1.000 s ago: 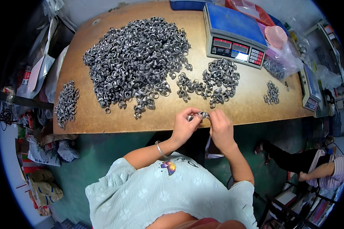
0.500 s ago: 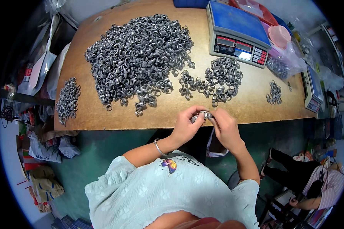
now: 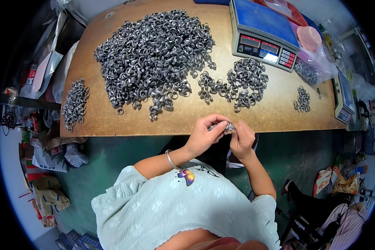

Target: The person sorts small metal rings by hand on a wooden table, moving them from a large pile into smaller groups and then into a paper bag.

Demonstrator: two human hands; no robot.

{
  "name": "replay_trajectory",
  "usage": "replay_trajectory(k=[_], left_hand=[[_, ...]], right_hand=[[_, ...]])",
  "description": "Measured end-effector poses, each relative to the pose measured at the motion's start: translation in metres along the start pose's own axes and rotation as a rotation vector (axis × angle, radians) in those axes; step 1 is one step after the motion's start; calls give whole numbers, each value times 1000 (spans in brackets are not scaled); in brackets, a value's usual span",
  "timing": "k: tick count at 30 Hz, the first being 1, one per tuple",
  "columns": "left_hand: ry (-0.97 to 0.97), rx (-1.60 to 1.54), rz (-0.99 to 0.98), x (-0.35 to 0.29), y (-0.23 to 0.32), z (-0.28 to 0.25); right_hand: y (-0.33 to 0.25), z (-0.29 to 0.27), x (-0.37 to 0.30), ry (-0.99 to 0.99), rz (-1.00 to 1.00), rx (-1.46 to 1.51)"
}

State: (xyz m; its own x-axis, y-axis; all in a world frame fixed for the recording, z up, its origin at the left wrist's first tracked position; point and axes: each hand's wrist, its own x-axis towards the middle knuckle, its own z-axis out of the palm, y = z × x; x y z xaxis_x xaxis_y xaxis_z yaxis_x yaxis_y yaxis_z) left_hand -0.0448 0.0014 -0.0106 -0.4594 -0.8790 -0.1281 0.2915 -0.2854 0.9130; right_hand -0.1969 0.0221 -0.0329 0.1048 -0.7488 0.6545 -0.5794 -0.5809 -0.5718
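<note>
At the table's front edge, my left hand (image 3: 207, 132) is closed, with grey metal rings (image 3: 228, 127) between its thumb and fingers. My right hand (image 3: 242, 138) pinches at the same rings from the other side, fingertips touching them. How many rings are held cannot be made out. Beyond my hands lies a large heap of similar rings (image 3: 154, 58), with a smaller pile (image 3: 248, 81) to its right. Another small pile (image 3: 76, 106) lies at the far left and a little one (image 3: 302, 100) at the right.
A blue-topped counting scale (image 3: 264, 31) stands at the back right, with a second scale (image 3: 343, 98) at the right edge. Between them sit a pink tub (image 3: 308, 38) and a plastic bag of metal parts (image 3: 314, 68). Another person's striped garment (image 3: 343, 227) shows at lower right.
My right hand has turned and drawn its fingers in closer around the rings. The view has shifted slightly. At lower right, the other person has moved downward, partly out of view.
</note>
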Motion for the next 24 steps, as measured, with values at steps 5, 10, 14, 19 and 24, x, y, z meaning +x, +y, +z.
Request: replay_trajectory(k=[5, 10, 14, 19, 24], left_hand=[[52, 125, 156, -4, 0, 4], [-51, 53, 12, 2, 14, -1], [-6, 469, 299, 3, 0, -11], [-40, 143, -27, 7, -8, -19], [-87, -350, -260, 10, -6, -12]], right_hand=[[-7, 2, 3, 43, 70, 78], [-5, -5, 2, -68, 341, 186], [-13, -8, 5, -171, 437, 243], [-16, -9, 0, -167, 451, 235], [-15, -4, -4, -128, 497, 232]])
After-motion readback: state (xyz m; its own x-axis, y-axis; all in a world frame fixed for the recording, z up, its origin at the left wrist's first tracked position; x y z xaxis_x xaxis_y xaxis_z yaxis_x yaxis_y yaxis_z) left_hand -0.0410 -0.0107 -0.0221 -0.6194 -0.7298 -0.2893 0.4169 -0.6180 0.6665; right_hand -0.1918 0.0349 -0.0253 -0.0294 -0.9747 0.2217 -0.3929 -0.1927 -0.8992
